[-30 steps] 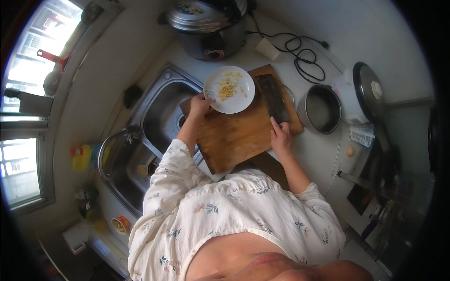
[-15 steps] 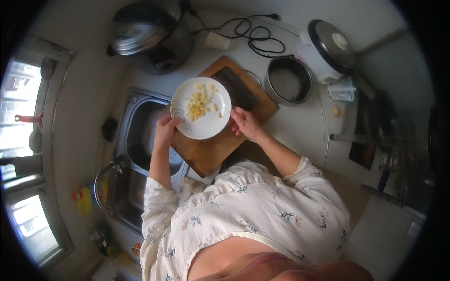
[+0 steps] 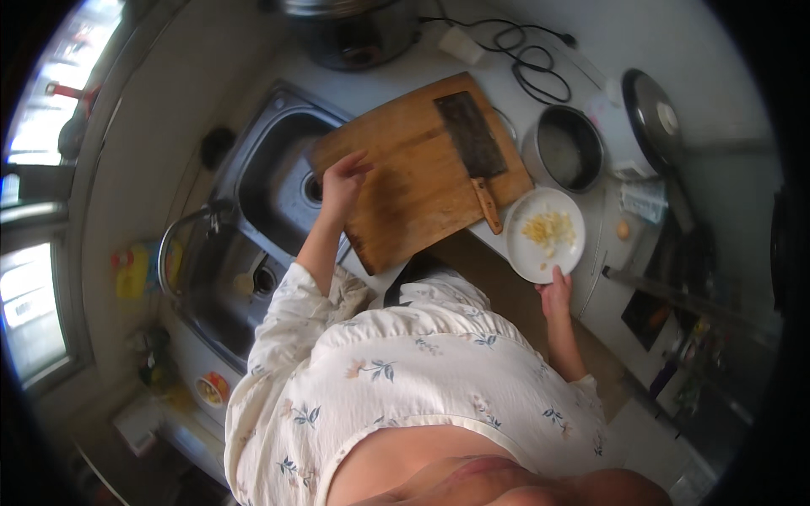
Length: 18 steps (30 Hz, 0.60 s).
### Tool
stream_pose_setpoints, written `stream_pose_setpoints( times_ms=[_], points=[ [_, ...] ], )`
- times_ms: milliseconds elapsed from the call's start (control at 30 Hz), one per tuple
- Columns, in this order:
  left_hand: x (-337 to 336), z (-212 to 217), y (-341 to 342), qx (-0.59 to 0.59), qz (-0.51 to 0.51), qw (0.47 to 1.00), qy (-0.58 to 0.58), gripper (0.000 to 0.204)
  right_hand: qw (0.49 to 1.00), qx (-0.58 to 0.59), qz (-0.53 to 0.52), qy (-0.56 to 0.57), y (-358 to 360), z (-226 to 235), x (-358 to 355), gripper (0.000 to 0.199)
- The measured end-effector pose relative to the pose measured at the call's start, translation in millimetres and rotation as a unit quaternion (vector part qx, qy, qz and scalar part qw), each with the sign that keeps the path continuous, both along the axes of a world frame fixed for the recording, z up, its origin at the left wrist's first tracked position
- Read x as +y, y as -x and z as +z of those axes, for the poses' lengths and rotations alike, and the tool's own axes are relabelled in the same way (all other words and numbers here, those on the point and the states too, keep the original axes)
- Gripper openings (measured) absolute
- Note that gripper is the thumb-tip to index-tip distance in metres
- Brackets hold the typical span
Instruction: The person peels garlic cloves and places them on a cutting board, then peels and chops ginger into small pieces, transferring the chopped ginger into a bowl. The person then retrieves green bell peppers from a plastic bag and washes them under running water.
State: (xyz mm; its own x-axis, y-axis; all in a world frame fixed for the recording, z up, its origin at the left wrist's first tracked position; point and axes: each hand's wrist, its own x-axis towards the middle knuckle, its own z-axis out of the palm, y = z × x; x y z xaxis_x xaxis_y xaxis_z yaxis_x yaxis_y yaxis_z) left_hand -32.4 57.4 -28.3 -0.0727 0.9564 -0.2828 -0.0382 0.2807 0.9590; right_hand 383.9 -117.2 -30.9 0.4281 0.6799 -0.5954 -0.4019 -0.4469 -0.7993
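A white plate (image 3: 521, 255) bearing small chopped pale-yellow pieces (image 3: 547, 228) is gripped at its near rim by my right hand (image 3: 554, 293). It is right of the wooden cutting board (image 3: 405, 181), by the counter's front edge. Whether the plate touches the counter I cannot tell. My left hand (image 3: 344, 181) holds nothing, its fingers stretched out over the board's left part. A cleaver (image 3: 471, 135) with a wooden handle lies across the board's right side, the handle toward me.
The double steel sink (image 3: 268, 181) with its faucet (image 3: 169, 253) adjoins the board on the left. Rightward stand a dark metal pot (image 3: 567, 150), a rice cooker (image 3: 645, 118) with its lid raised, and an egg (image 3: 623, 228). A black cord (image 3: 527, 63) and a large cooker (image 3: 350, 38) are behind.
The plate has moved from above the board to its right, now in my right hand alone. My left hand has let go of it. The cleaver and its handle are now uncovered.
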Motion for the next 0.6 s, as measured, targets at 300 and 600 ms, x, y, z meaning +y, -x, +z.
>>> stream_pose_setpoints(
  times_ms=[300,600],
  points=[
    [-30.3,-9.7,47.9,-0.061,0.187,0.980,0.004,0.020,0.986,0.020,-0.160,0.042,-45.1,-57.1,6.1,0.027],
    [-100.9,-15.8,124.7,-0.347,0.386,0.853,0.051,0.034,0.983,0.086,-0.134,0.094,-73.4,-74.7,22.5,0.043]
  ],
)
